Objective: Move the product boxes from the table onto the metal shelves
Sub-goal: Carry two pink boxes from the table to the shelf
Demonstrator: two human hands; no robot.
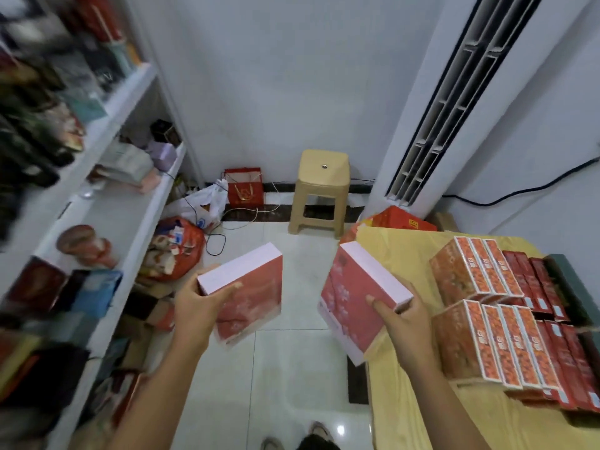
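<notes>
At left, shelves point(130, 92) blurred; left box point(253, 287), right box point(347, 300) prints unreadable.

White wall point(276, 76) straight ahead, plain and evenly lit. Pale glossy floor point(292, 368) tiles below, one bright glint near the bottom edge. A beige stool point(321, 193) stands at the wall, near a tall white air conditioner point(422, 125) with a dark slatted vent. A black cable point(519, 193) trails along the right wall. A red bag point(245, 190) and a plastic bag point(207, 203) sit on the floor.
</notes>
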